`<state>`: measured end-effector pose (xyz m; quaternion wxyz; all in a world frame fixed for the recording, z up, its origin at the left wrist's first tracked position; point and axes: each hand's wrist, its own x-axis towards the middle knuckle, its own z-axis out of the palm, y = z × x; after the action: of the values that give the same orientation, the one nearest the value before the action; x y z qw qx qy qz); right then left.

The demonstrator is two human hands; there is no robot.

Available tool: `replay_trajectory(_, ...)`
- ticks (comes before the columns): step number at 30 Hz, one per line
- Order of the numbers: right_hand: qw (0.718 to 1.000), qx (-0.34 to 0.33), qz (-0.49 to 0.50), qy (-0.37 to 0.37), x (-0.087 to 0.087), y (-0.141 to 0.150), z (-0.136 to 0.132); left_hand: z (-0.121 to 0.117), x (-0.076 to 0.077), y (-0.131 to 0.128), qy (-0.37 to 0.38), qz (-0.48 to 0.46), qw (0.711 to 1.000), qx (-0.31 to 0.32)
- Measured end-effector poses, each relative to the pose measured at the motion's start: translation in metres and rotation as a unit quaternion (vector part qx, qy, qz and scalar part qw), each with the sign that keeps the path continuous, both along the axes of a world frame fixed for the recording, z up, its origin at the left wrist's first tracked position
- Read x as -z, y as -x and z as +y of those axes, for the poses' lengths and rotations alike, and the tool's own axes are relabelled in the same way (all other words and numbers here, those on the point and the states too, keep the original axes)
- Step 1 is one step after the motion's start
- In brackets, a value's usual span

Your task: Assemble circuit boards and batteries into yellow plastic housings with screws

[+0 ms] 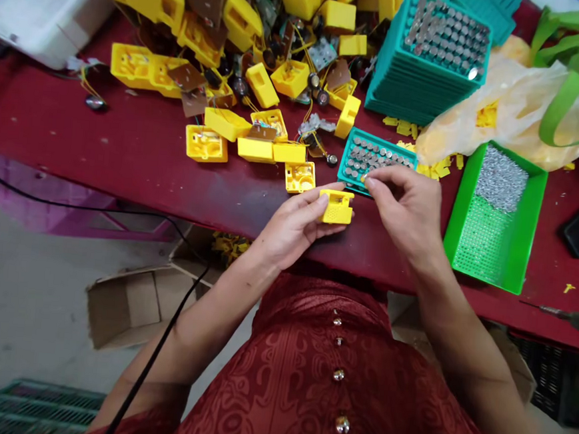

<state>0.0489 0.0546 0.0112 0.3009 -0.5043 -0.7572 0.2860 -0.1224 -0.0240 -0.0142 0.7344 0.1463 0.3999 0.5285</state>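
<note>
My left fingers [314, 209] are closed around a yellow casing [337, 211]: my thumb presses over its left edge while the other fingers run behind and under it. The casing sits just above the front edge of the desk [144, 149], with a patch of small holes on the face turned up towards me.

My right fingers [382, 195] are drawn into a pinch, thumb and index tips almost together on a small yellowish piece [364, 179], too tiny for me to tell what it is. That pinch is over the near side of a teal tray [344, 165] of round silvery pieces; I cannot tell whether my fingertips touch it. My two sets of fingers are near each other but apart, the casing to the left of the pinch.

Just left of the tray, more open yellow casings [205, 145] lie among wires and brown boards. Beyond it rises a stack of teal trays [412, 96], the top one filled with silvery pieces too. Loose yellow bits [434, 169] are scattered behind my right fingers, and further right stands a green tray [482, 249] with a heap of small metal parts [501, 179] at its far end.
</note>
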Motion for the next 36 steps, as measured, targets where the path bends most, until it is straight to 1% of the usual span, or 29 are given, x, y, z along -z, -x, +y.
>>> replay_trajectory(2, 0.995, -0.017, 0.07, 0.076, -0.012, 0.001, -0.011, 0.0, 0.003, -0.002, -0.026, 0.031, 0.999, -0.012)
replay_trajectory(4, 0.989, -0.026, 0.074, 0.125, -0.017, 0.005, -0.019, 0.0, 0.006, -0.005, -0.051, 0.066, 0.996, -0.019)
replay_trajectory(7, 0.988, -0.028, 0.036, 0.146, -0.017, 0.013, -0.021, -0.001, 0.007, -0.009, -0.074, 0.14, 0.987, -0.021)
replay_trajectory(9, 0.99, -0.027, 0.007, 0.14, -0.015, 0.017, -0.02, -0.003, 0.007, -0.01, -0.083, 0.195, 0.977, -0.024)
replay_trajectory(11, 0.991, -0.024, -0.015, 0.127, -0.015, 0.017, -0.018, -0.004, 0.005, -0.01, -0.086, 0.226, 0.97, -0.026)
replay_trajectory(12, 0.992, -0.02, -0.017, 0.122, -0.015, 0.017, -0.018, -0.004, 0.005, -0.01, -0.085, 0.226, 0.97, -0.026)
replay_trajectory(14, 0.992, -0.014, 0.009, 0.122, -0.016, 0.013, -0.019, -0.004, 0.003, -0.009, -0.075, 0.2, 0.977, -0.018)
replay_trajectory(18, 0.981, -0.009, 0.126, 0.15, -0.017, 0.009, -0.024, -0.001, 0.0, -0.009, -0.06, 0.137, 0.989, 0.001)
replay_trajectory(20, 0.975, -0.006, 0.157, 0.156, -0.017, 0.01, -0.026, 0.0, 0.0, -0.01, -0.063, 0.129, 0.99, -0.001)
replay_trajectory(22, 0.977, -0.002, 0.154, 0.149, -0.016, 0.012, -0.028, 0.0, 0.001, -0.012, -0.069, 0.134, 0.989, -0.007)
replay_trajectory(26, 0.989, 0.001, 0.102, 0.103, -0.012, 0.017, -0.03, -0.003, 0.005, -0.015, -0.091, 0.158, 0.983, -0.004)
replay_trajectory(30, 0.996, 0.015, 0.064, 0.063, -0.004, 0.017, -0.032, -0.007, 0.009, -0.013, -0.074, 0.153, 0.985, 0.018)
replay_trajectory(32, 0.996, 0.014, 0.071, 0.057, 0.0, 0.015, -0.033, -0.008, 0.009, -0.01, -0.061, 0.13, 0.989, 0.016)
replay_trajectory(34, 0.992, 0.009, 0.106, 0.06, 0.003, 0.009, -0.03, -0.008, 0.007, -0.008, -0.047, 0.104, 0.993, 0.005)
replay_trajectory(36, 0.99, 0.015, 0.134, 0.04, 0.004, 0.003, -0.024, -0.007, 0.005, -0.005, -0.031, 0.087, 0.996, -0.008)
